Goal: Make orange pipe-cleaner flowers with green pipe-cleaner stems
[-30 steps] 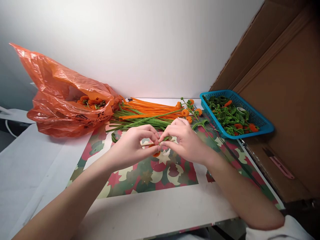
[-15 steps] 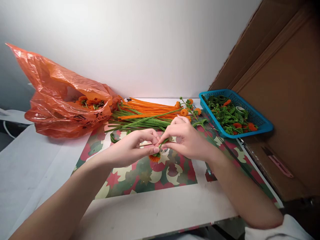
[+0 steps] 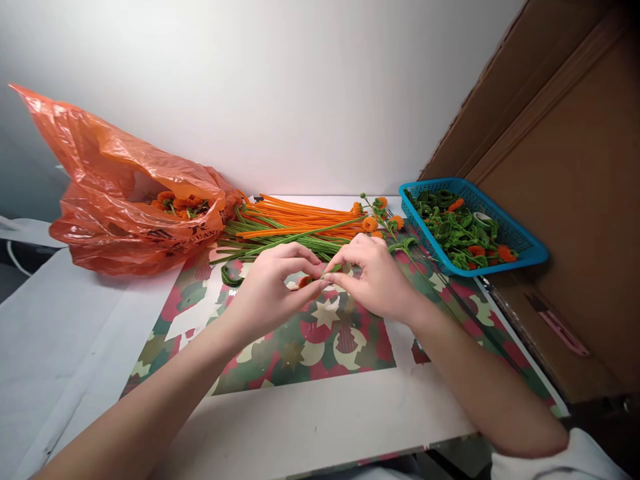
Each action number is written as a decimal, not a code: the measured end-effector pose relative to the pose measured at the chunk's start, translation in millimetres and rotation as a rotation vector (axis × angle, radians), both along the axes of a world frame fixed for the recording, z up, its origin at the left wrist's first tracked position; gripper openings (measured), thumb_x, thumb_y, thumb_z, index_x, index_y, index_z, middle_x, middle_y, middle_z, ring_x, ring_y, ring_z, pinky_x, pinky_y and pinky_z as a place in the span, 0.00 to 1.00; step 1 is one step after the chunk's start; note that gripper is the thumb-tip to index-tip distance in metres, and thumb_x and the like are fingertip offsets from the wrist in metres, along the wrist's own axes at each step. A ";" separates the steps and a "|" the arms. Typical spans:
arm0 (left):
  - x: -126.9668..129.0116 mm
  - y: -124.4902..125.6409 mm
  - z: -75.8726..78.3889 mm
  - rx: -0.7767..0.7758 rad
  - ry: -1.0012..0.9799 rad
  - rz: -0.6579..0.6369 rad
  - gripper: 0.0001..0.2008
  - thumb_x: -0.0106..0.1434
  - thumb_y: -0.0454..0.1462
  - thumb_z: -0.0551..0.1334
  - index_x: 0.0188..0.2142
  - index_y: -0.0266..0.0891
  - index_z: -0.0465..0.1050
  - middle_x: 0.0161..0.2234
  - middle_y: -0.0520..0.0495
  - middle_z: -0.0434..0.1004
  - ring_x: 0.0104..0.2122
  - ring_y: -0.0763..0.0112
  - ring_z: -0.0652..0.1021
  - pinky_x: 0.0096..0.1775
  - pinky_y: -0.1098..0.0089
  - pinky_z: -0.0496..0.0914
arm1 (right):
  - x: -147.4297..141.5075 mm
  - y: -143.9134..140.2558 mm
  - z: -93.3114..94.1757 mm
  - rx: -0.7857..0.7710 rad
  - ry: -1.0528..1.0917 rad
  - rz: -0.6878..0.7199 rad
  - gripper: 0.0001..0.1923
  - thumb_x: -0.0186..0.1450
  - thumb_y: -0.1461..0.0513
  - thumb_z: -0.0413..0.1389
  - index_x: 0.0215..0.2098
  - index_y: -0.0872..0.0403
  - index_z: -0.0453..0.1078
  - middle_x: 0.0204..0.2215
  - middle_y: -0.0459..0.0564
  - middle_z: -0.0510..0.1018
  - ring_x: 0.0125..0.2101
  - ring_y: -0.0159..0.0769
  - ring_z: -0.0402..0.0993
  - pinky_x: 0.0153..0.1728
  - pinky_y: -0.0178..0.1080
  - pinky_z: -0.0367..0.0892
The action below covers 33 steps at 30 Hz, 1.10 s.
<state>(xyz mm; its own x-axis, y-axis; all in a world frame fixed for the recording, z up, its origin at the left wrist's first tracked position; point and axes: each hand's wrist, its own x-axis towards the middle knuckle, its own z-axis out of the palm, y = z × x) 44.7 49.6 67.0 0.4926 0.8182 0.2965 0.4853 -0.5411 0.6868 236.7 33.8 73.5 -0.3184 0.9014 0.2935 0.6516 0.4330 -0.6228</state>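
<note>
Partial print on the bag

You can read only a fragment, the dark capitals "UAN", on the front of the orange plastic bag (image 3: 125, 200) at the bench's far left corner; the letters around it are lost in creases.

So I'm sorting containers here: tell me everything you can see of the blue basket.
The blue basket is a shallow rectangular tray of bright blue, plastic-looking mesh with a solid rim. It sits flat at the table's far right, set at an angle, beside a brown cardboard panel. It holds curled green pieces with some orange ones mixed in. Neither hand touches it.
</note>
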 end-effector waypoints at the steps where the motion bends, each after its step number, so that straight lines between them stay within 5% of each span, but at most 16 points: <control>1: 1.2 -2.0 -0.6 0.100 0.034 0.014 0.08 0.61 0.41 0.64 0.28 0.41 0.78 0.36 0.47 0.78 0.39 0.64 0.77 0.47 0.61 0.68 | -0.5 0.8 -1.6 -0.011 0.012 -0.008 0.03 0.61 0.64 0.62 0.29 0.52 0.76 0.25 0.45 0.76 0.34 0.36 0.66 0.46 0.46 0.53; 4: 0.5 -2.8 -0.1 0.114 0.048 -0.036 0.09 0.63 0.39 0.63 0.27 0.40 0.77 0.34 0.49 0.78 0.41 0.64 0.77 0.48 0.61 0.67 | 1.0 2.9 -3.6 -0.037 0.054 0.028 0.03 0.61 0.65 0.63 0.29 0.51 0.76 0.25 0.45 0.77 0.34 0.36 0.66 0.44 0.44 0.55; 8: -5.6 3.1 7.5 -0.338 -0.127 -0.244 0.10 0.63 0.40 0.63 0.27 0.39 0.75 0.32 0.49 0.74 0.33 0.71 0.75 0.33 0.73 0.68 | 7.7 2.5 3.0 -0.046 0.094 0.192 0.02 0.61 0.64 0.63 0.30 0.52 0.76 0.28 0.45 0.78 0.35 0.35 0.65 0.44 0.42 0.56; 12: -10.1 10.7 6.3 -0.770 -0.247 -0.464 0.12 0.61 0.41 0.65 0.25 0.37 0.74 0.29 0.51 0.71 0.29 0.75 0.70 0.31 0.75 0.67 | 10.7 -2.7 13.2 -0.074 0.135 0.337 0.01 0.62 0.64 0.63 0.32 0.51 0.76 0.29 0.45 0.79 0.36 0.35 0.65 0.42 0.41 0.57; 15: -10.6 14.8 -3.4 -0.958 -0.230 -0.558 0.13 0.58 0.45 0.67 0.27 0.37 0.76 0.27 0.50 0.72 0.28 0.74 0.70 0.31 0.74 0.67 | 9.3 -5.1 15.9 -0.104 0.098 0.376 0.04 0.63 0.65 0.61 0.31 0.50 0.76 0.27 0.44 0.78 0.36 0.35 0.65 0.45 0.42 0.55; 18: -8.2 14.2 -9.1 -0.873 -0.206 -0.455 0.13 0.60 0.45 0.65 0.28 0.38 0.77 0.29 0.50 0.74 0.29 0.73 0.72 0.32 0.73 0.67 | 7.9 -3.0 12.8 -0.093 0.035 0.288 0.03 0.63 0.65 0.61 0.31 0.52 0.75 0.27 0.44 0.78 0.36 0.35 0.65 0.47 0.44 0.53; 22: -2.5 7.3 -3.9 -0.357 -0.139 -0.158 0.08 0.60 0.42 0.65 0.30 0.40 0.78 0.34 0.48 0.77 0.36 0.69 0.75 0.35 0.72 0.69 | 8.1 2.6 6.7 -0.091 0.000 0.168 0.02 0.63 0.64 0.61 0.31 0.52 0.75 0.27 0.44 0.77 0.35 0.35 0.65 0.47 0.44 0.53; 26: 0.9 2.5 0.9 -0.035 -0.016 -0.121 0.08 0.61 0.38 0.64 0.27 0.40 0.77 0.28 0.49 0.77 0.32 0.70 0.75 0.36 0.71 0.67 | 7.7 4.9 3.1 -0.095 -0.003 0.136 0.03 0.64 0.64 0.61 0.32 0.52 0.75 0.28 0.44 0.77 0.35 0.35 0.65 0.46 0.43 0.54; 29: 0.8 1.4 2.1 -0.037 0.002 -0.167 0.10 0.64 0.37 0.60 0.28 0.39 0.76 0.30 0.49 0.77 0.32 0.71 0.74 0.34 0.72 0.66 | 7.9 5.5 2.1 -0.115 0.012 0.144 0.03 0.64 0.64 0.60 0.32 0.52 0.76 0.28 0.45 0.77 0.36 0.35 0.65 0.44 0.42 0.55; 33: -2.0 1.1 7.5 -0.348 -0.077 -0.284 0.09 0.65 0.39 0.60 0.30 0.39 0.75 0.32 0.49 0.74 0.33 0.72 0.73 0.35 0.73 0.67 | 11.9 5.8 5.4 -0.131 0.077 0.246 0.01 0.63 0.64 0.61 0.33 0.53 0.76 0.30 0.46 0.77 0.37 0.36 0.66 0.41 0.39 0.59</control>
<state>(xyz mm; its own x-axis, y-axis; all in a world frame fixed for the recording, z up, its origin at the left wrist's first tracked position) 42.7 50.7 74.5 0.6992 0.7113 0.0723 0.2912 -0.3757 0.8798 248.6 39.6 79.0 -0.5133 0.8318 0.2115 0.4859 0.4848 -0.7273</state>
